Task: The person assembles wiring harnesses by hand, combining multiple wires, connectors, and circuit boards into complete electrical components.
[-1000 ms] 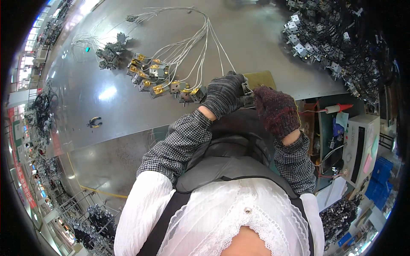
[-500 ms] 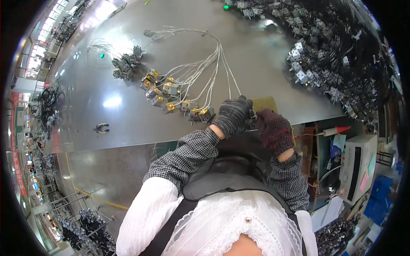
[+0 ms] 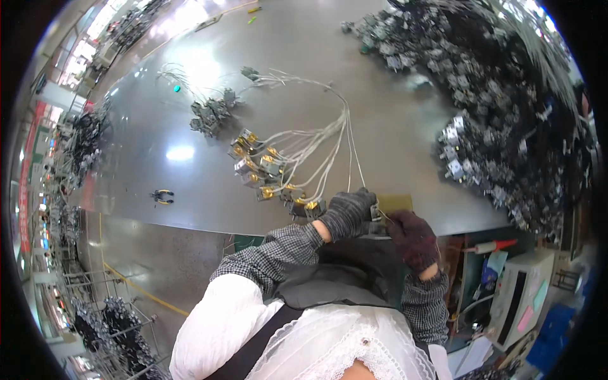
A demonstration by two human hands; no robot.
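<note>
My left hand (image 3: 348, 214), in a dark grey knitted glove, is closed on a small metal block (image 3: 375, 213) at the table's near edge. Two thin white wires (image 3: 354, 152) run from this hand up to a bundle. My right hand (image 3: 413, 242), in a dark maroon glove, is just right of the block, its fingers pinched together. A thin yellowish strand shows by its fingertips; what they grip is too small to name. Left of my hands lie several metal blocks with gold-coloured parts (image 3: 269, 166), joined to the same white wire bundle (image 3: 323, 134).
An olive-yellow pad (image 3: 398, 202) lies behind my hands on the grey metal table (image 3: 209, 183). Grey wired blocks (image 3: 214, 114) sit farther left, and small yellow-handled pliers (image 3: 163, 196) near the left edge. A large heap of dark-wired blocks (image 3: 468, 82) fills the right side.
The whole view has shifted, so the table appears lower. My right hand has drawn slightly away from the block, which shows more clearly; my left hand keeps its hold.
</note>
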